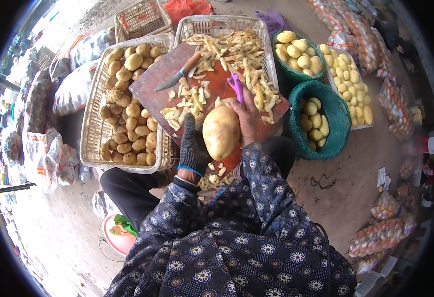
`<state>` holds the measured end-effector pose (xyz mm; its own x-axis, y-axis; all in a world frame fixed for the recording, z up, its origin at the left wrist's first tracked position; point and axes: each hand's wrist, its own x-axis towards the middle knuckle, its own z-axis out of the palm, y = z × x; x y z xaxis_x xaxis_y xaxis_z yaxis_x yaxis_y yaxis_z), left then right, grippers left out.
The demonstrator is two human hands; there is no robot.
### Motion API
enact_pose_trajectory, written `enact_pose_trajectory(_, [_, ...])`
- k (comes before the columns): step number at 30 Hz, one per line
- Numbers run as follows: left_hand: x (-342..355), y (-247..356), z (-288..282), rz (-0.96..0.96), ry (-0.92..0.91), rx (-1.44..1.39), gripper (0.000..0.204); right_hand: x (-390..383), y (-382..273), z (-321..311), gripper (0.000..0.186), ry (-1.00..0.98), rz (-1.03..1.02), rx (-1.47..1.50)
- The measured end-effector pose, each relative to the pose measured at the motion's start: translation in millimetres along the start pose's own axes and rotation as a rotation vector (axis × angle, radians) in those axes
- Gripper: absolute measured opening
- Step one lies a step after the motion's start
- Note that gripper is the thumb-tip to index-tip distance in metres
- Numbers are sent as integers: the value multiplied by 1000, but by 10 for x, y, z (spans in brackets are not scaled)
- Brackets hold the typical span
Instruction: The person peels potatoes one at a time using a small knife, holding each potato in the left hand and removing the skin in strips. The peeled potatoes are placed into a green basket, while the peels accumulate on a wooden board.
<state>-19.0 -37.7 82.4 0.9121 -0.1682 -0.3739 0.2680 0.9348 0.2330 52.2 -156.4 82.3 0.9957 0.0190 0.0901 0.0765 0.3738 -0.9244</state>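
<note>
A large, mostly peeled potato is between my two hands, over the near edge of a reddish board. My left hand, in a dark knit glove with a blue cuff, grips it from the left; most of its fingers are hidden. My bare right hand is closed round a purple peeler, whose head points away from me, and touches the potato's right side. Peelings lie heaped across the board. A knife with a wooden handle rests at the board's far left.
Left of the board, a pale plastic crate holds unpeeled potatoes. Another crate with peelings stands behind. To the right are two green baskets and a white crate, all with peeled potatoes. Filled sacks lie farther right.
</note>
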Motion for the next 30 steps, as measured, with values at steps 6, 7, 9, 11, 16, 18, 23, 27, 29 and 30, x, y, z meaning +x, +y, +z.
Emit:
enact_pose_trajectory(6, [82, -153, -317, -93, 1, -112, 67, 58, 145, 77, 51, -180, 17, -206])
enact_pose_trajectory(7, [70, -146, -335, -73, 10, -113, 68, 47, 158, 60, 49, -122, 63, -197])
enact_pose_trajectory(9, [38, -38, -393, -22, -36, -21, 65, 42, 159, 40, 45, -9, 152, -205])
enact_pose_trajectory(11, [116, 57, -610, 134, 11, 214, 65, -15, 89, -14, 42, 43, 218, -252])
enact_pose_trajectory(16, [103, 139, -569, 268, -1, 234, 52, -334, 13, -36, 38, -87, 212, -500])
enact_pose_trajectory(18, [153, 120, -573, 134, 58, 16, 50, -381, 143, 16, 37, -163, 137, -480])
enact_pose_trajectory(23, [88, 65, -520, 148, 18, -36, 53, -503, 246, 131, 34, -149, -13, -623])
enact_pose_trajectory(27, [16, 34, -638, 146, -48, -68, 60, -529, 237, 94, 36, -82, 363, -355])
enact_pose_trajectory(29, [33, 8, -715, 166, -62, -161, 62, -538, 110, 117, 37, -56, 562, -130])
enact_pose_trajectory(30, [29, 16, -723, 140, -87, -215, 62, -535, 31, 119, 40, -73, 630, -19])
